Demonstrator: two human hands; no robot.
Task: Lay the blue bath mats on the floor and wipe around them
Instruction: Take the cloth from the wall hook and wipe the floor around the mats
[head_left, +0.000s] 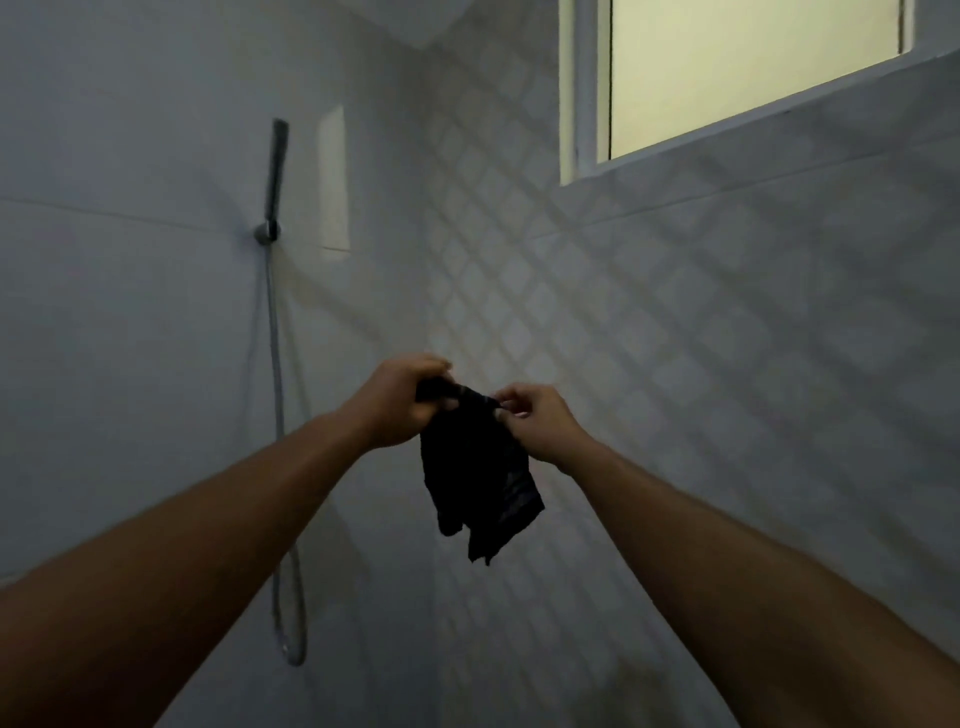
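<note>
Dark cloth (479, 480) hangs out ahead, left hand (396, 406) gripping and right hand (541, 427) pinching its top edge.

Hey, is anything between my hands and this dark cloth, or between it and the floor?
Nothing visible: the left hand and right hand both grip the dark cloth by its top edge. The floor is out of view.

1. Both arms reach forward and up, hands raised in front of a wall corner.
2. Left hand (397, 402) grips the top edge of a dark cloth (475, 478); right hand (535, 423) pinches the same edge just beside it.
3. Cloth hangs crumpled below the hands.
4. Handheld shower head (275, 171) sits in its wall bracket on the left wall; hose (278, 415) loops down.
5. Window (748, 73) at upper right, lit.
</note>
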